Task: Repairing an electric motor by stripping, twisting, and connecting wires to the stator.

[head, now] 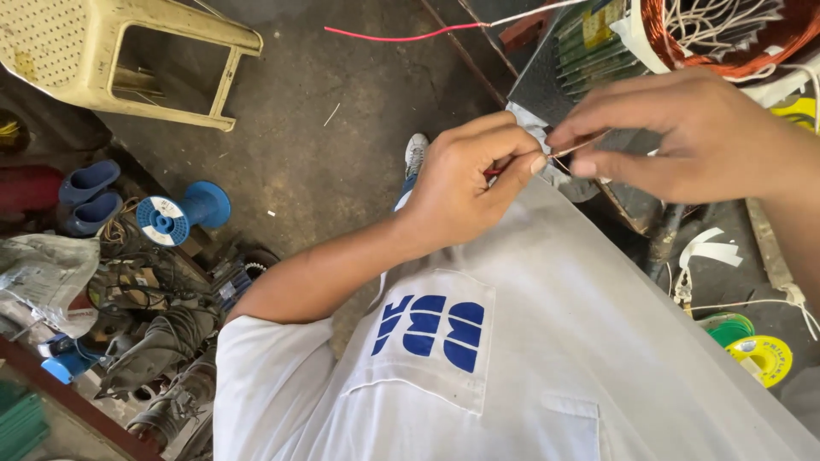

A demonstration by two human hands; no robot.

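Left hand (465,183) pinched a thin red-sleeved wire end (494,172); right hand (683,137) gripped its bare tip w/ thumb & fingers, apparently to keep it taut. Both were over the white-shirted lap, near a copper-wound motor stator (726,34) at far right. Blue plastic spool (175,213) lay left on the floor.

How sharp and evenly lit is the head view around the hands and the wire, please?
Head view: soft, even daylight, no glare; the left hand and right hand are sharp enough, slightly soft at the fingertips; the thin wire between them is barely resolved; wide-angle bending shows on the stool at the edge.
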